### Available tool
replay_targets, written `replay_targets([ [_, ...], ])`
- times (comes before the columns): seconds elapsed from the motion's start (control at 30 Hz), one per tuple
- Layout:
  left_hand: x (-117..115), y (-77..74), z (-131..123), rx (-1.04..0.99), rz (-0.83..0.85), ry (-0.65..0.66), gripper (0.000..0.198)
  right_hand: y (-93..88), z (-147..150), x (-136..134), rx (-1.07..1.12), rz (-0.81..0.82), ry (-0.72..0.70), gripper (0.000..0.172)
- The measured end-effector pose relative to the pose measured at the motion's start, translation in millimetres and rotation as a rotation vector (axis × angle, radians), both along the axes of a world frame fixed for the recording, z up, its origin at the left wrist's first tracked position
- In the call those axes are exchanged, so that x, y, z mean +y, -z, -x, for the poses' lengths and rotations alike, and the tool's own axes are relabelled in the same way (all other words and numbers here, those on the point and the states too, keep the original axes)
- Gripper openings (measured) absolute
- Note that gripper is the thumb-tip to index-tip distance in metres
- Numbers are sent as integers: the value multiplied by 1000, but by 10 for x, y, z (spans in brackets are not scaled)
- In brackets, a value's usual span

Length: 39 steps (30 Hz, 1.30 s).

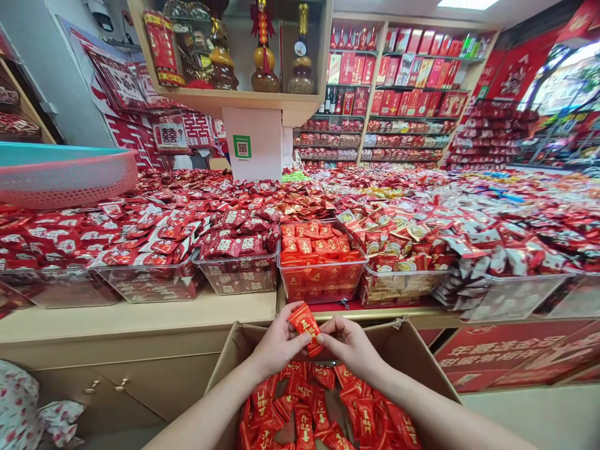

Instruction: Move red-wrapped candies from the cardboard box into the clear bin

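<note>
A red wrapped candy (304, 326) with gold lettering is held up between both hands, over a cardboard box (412, 350). My left hand (281, 340) grips its left side with thumb and fingers. My right hand (349, 344) pinches its lower right edge. Loose red candies (304, 425) of the same look lie scattered in the box below my forearms. Just beyond the hands, a clear plastic bin (323, 284) holds more red candies in stacked rows, its front wall facing me.
Clear bins of other wrapped sweets line the counter (140, 325) on both sides, including maroon packets (234, 244) and cream-and-red packets (403, 244). Pink and teal baskets (65, 178) rest at the left. A display cabinet (244, 103) overhangs the counter. A patterned bag (19, 406) sits lower left.
</note>
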<state>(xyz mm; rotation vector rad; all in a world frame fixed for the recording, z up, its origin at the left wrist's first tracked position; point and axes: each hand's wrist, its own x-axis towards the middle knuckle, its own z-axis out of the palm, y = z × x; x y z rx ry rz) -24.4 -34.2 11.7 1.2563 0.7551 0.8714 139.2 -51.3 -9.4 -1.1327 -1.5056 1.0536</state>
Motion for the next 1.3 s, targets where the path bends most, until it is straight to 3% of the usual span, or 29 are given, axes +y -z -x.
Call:
replay_targets([
  [0.3, 15, -53, 61, 33, -137, 3, 62, -5, 18, -15, -182, -59, -27, 20],
  [0.5, 165, 2, 205, 214, -229, -137, 36, -56, 41, -77, -256, -117, -69, 15],
  [0.57, 226, 40, 253, 256, -200, -176, 34, -234, 22, -61, -277, -160, -66, 15],
  [0.67, 277, 89, 287, 288, -156, -177, 30, -696, -13, 127, -242, -265, -14, 14],
  [0.77, 280, 122, 287, 295, -153, -173, 25, -1185, -10, 558, -207, -336, 118, 17],
  [0.87, 274, 157, 289, 288, -165, -184, 23, -1439, 64, 1074, -335, -238, 203, 15],
  [1.03, 291, 211, 306, 277, -165, -190, 22, -1349, 276, 1544, -472, -119, 151, 8],
  [1.13, 297, 219, 308, 268, -159, -189, 21, -1294, 339, 1565, -546, -93, 93, 6],
  [1.3, 298, 216, 299, 249, -171, -191, 21, -1354, 323, 1505, -647, -122, 60, 5],
])
